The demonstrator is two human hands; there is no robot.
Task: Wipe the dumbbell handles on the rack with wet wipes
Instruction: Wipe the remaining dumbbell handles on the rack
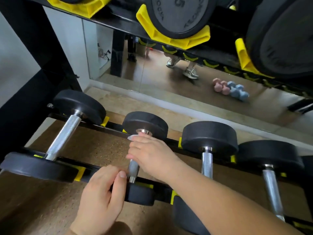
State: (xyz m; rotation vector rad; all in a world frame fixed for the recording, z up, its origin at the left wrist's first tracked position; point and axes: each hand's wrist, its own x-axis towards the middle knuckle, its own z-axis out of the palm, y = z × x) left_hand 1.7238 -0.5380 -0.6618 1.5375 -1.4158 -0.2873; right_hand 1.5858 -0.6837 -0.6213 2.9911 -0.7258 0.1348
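Observation:
Several black dumbbells with chrome handles lie across the lower rack rails (94, 125). My right hand (150, 155) curls round the upper part of the second dumbbell's handle (133, 168), with a bit of white wet wipe (133, 137) poking out above the fingers near the far weight head. My left hand (103, 195) grips the near black weight head (140, 195) of that same dumbbell, thumb pointing up beside the handle. The first dumbbell's handle (63, 136) sits bare to the left; two more handles (207, 164) lie to the right.
An upper shelf with yellow cradles (179, 39) and large black dumbbell heads overhangs the work area. A wall mirror behind reflects a person's shoes and pink and blue small dumbbells (231, 89). The black rack upright (33, 39) stands at left. Cork-like floor lies below.

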